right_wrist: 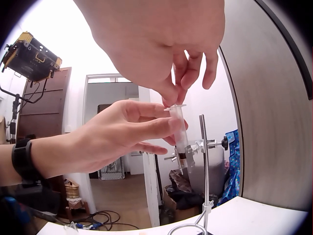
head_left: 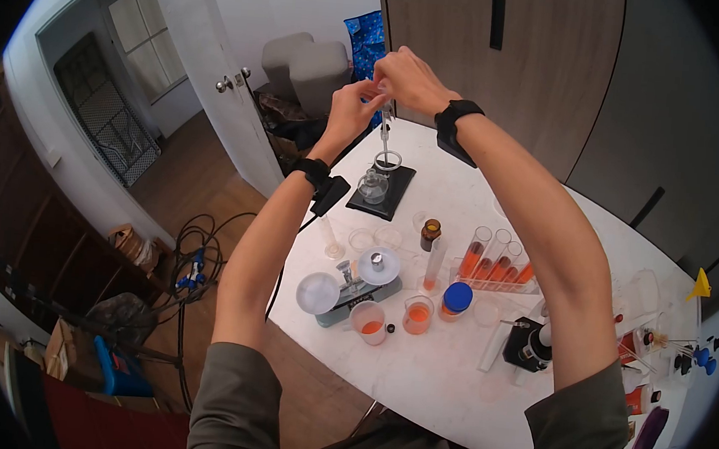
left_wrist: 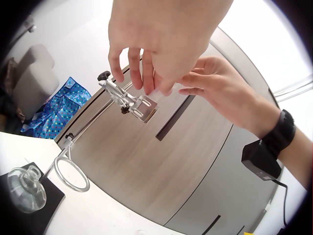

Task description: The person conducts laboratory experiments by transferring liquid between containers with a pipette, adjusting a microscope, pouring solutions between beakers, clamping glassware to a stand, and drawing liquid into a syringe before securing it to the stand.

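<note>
Above the far end of the table, both hands work on a clear plastic syringe (right_wrist: 181,134). My left hand (head_left: 353,114) pinches its barrel near the top. From above, the fingertips of my right hand (head_left: 413,81) pinch the top end at the flange. Near the lower barrel a dark stopper shows inside, beside a metal clamp (left_wrist: 124,102) on the upright rod (right_wrist: 204,166). Lower on the rod sits a metal ring (left_wrist: 72,174). A round clear glass flask (head_left: 372,187) stands on the black stand base (head_left: 396,194), beneath the ring.
Nearer on the white table (head_left: 422,390) are a balance (head_left: 362,303), a beaker of orange liquid (head_left: 417,315), a blue-lidded jar (head_left: 457,298), a brown bottle (head_left: 431,232), a rack (head_left: 490,285) of tubes and a microscope (head_left: 527,346). A cabinet (head_left: 549,71) rises behind the table.
</note>
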Action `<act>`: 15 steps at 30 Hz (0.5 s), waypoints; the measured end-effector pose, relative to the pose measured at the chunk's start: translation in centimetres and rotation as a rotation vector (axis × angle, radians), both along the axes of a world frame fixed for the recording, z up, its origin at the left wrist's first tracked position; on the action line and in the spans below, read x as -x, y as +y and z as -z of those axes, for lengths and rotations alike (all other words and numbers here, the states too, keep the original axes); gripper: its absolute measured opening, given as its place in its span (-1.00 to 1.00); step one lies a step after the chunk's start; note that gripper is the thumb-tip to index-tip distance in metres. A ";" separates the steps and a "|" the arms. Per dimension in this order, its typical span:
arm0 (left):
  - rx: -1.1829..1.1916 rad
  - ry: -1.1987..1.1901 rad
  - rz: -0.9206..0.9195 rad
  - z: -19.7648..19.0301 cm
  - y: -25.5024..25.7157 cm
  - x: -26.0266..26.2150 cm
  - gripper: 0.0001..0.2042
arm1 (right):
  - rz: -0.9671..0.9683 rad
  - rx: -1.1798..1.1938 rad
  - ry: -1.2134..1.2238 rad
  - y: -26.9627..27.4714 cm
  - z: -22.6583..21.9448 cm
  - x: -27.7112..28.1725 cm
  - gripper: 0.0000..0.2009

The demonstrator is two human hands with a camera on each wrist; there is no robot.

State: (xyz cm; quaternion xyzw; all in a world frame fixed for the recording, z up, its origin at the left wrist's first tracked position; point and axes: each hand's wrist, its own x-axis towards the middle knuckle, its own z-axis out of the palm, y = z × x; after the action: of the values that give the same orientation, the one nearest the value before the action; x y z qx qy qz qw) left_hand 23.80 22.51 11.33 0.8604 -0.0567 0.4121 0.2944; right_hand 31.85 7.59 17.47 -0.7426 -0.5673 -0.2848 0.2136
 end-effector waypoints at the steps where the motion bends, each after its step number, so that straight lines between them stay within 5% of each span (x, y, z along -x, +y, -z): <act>1: 0.006 0.003 -0.001 0.0 -0.1 0.0 -0.72 | 0.000 0.001 0.001 0.0 -0.1 0.0 -0.90; 13: 0.061 0.024 -0.010 -1.2 -0.9 -0.1 -0.73 | 0.031 0.050 0.008 -0.7 -1.2 0.2 -0.92; 15: 0.101 -0.048 0.008 -2.1 -1.2 -0.2 -0.72 | -0.021 -0.083 -0.031 -0.9 -2.1 0.3 -0.90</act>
State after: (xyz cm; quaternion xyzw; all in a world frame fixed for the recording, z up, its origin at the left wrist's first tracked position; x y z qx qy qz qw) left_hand 23.96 21.34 13.40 0.8340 -0.0463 0.4339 0.3377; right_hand 31.51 6.73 19.54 -0.7226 -0.5659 -0.3172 0.2386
